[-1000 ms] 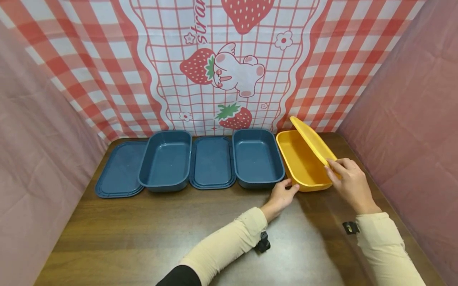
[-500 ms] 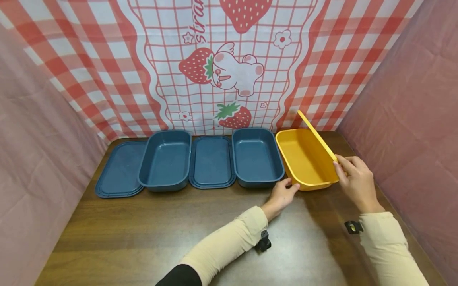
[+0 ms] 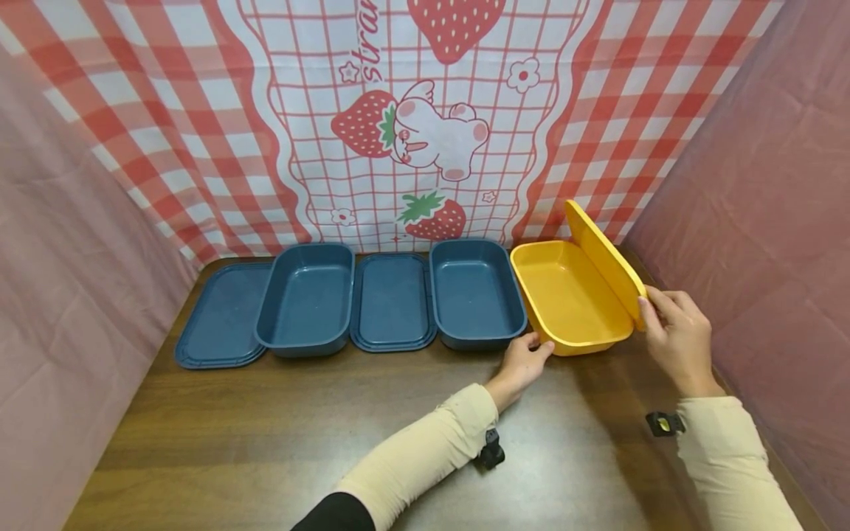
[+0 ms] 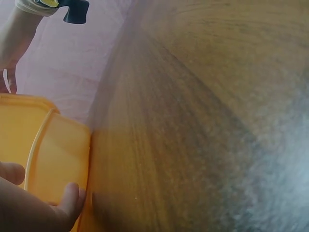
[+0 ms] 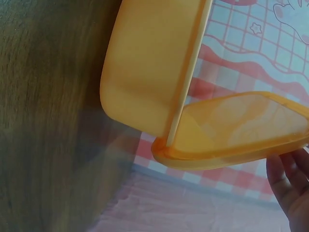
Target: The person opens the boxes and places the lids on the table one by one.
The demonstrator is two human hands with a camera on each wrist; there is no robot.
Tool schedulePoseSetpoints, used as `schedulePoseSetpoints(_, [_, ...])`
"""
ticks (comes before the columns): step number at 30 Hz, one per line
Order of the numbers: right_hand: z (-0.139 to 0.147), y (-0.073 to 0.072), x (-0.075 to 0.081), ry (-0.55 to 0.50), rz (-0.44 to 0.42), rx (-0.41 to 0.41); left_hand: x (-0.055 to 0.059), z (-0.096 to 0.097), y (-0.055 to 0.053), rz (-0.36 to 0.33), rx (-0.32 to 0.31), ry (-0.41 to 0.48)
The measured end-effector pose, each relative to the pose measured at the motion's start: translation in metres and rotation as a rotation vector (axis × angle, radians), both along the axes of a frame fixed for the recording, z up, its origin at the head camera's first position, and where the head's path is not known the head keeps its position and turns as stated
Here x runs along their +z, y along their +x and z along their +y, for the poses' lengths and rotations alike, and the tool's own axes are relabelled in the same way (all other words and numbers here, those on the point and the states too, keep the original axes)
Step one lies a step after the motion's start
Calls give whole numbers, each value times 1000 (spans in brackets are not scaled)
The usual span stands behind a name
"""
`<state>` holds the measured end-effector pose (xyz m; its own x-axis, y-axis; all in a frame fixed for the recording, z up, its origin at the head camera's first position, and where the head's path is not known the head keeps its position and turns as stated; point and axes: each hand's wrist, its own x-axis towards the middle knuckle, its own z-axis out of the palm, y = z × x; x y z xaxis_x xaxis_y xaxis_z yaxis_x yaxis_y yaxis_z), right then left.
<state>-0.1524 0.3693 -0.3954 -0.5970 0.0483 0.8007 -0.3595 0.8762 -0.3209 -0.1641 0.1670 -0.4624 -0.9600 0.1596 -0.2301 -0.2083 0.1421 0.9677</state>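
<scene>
A yellow food container [image 3: 574, 299] stands at the right end of the row, its top uncovered. Its yellow lid [image 3: 606, 254] is tipped up steeply along the container's right rim. My right hand [image 3: 680, 335] pinches the lid's near end between thumb and fingers. In the right wrist view, the lower edge of the lid [image 5: 241, 137] meets the rim of the container [image 5: 149, 58]. My left hand [image 3: 522, 363] holds the container's near left corner, with the thumb [image 4: 71, 200] against the outer front wall and other fingers round the side.
Left of the yellow container are a blue container [image 3: 478, 291], a flat blue lid [image 3: 394, 302], another blue container [image 3: 308, 295] and another blue lid [image 3: 222, 317]. Behind the wooden table [image 3: 279, 428] hangs a checked strawberry cloth [image 3: 498, 147]. Pink cloth [image 3: 764, 184] walls the sides.
My right hand has swung the yellow lid up and to the right, from slanting over the container to leaning along its right rim, exposing more of the inside. My left hand stays put.
</scene>
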Motion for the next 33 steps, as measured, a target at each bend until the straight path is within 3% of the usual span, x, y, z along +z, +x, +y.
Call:
schedulePoseSetpoints(9, [3,0,2,-96,25,-20,-1,-1,0,3,6,-2])
schedulePoseSetpoints(23, [19,1,-2,-273,19,-158,1,-4,0,-4,-3,9])
schedulePoseSetpoints(29, [27,1,-3,-377,-54,-232,0,-4,-1,-7,1,14])
schedulePoseSetpoints(33, [32,2,-6,-500,-128,-243,0,-5,-1,-2,-2,15])
